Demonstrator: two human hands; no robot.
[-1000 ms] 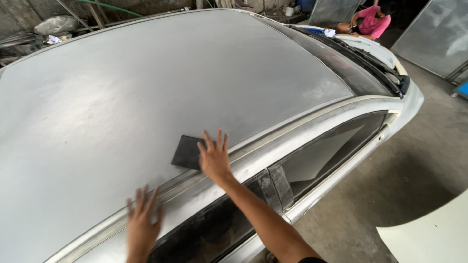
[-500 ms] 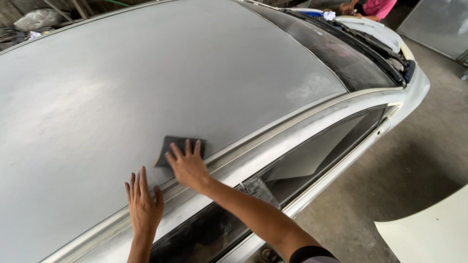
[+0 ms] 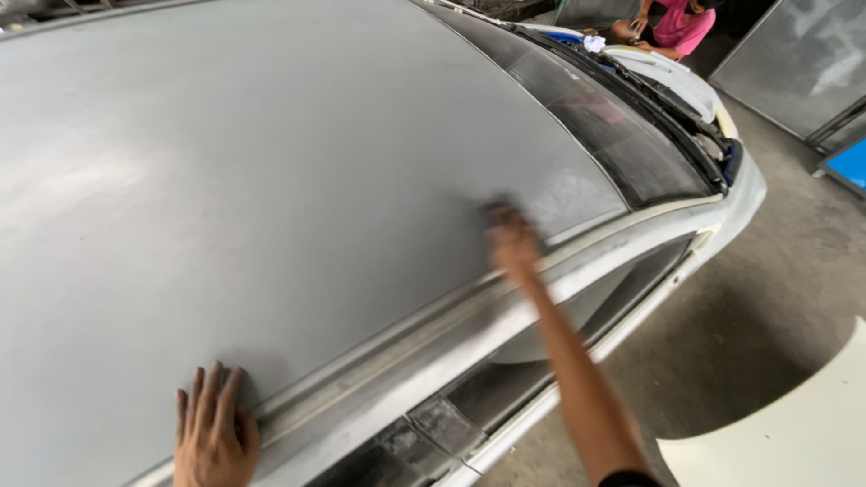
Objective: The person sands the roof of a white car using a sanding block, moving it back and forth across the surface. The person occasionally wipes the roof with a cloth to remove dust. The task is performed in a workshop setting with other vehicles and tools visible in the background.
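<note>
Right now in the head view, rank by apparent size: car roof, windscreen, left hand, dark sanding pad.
1. Car roof, by far the largest.
2. Windscreen.
3. Left hand, though it lies nearest the camera.
4. Dark sanding pad, blurred and mostly hidden under the right hand.

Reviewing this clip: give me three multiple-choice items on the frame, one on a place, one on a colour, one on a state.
1. Where does the left hand rest?
A. on the car roof near its side edge
B. on the floor
C. on the windscreen

2. What colour is the roof?
A. red
B. dull grey
C. black

3. How does the right hand appear?
A. sharp
B. motion-blurred
C. out of view

Answers: 1 A, the palm lies flat by the roof rail; 2 B, matte grey surface; 3 B, it is smeared over a dark pad.
</note>
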